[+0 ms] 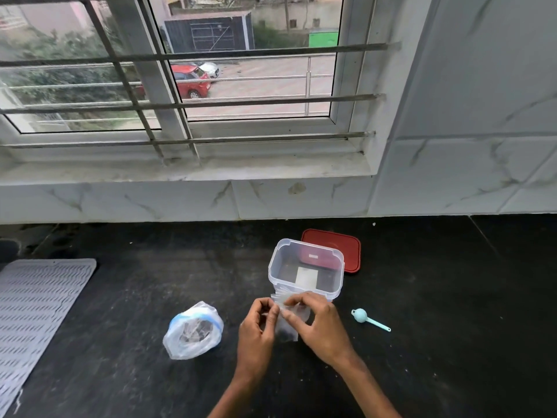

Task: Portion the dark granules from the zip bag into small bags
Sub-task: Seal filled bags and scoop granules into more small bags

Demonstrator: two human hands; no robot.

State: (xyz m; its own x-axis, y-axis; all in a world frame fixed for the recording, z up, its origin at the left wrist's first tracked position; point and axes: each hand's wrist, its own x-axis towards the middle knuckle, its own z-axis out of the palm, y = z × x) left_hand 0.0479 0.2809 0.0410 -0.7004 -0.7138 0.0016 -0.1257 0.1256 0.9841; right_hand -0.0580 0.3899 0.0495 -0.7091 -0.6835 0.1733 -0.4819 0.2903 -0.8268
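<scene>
A small clear bag with dark granules at its bottom hangs between my two hands above the black counter. My left hand pinches its top left edge, and my right hand pinches the top right edge, fingers pressed along the bag's mouth. The zip bag, clear with a blue strip, sits open and rolled down to the left of my hands, dark granules showing inside. A light blue scoop lies on the counter to the right.
A clear plastic box stands just behind my hands, with its red lid lying behind it. A grey ribbed mat covers the left counter. The tiled wall and window sill bound the back.
</scene>
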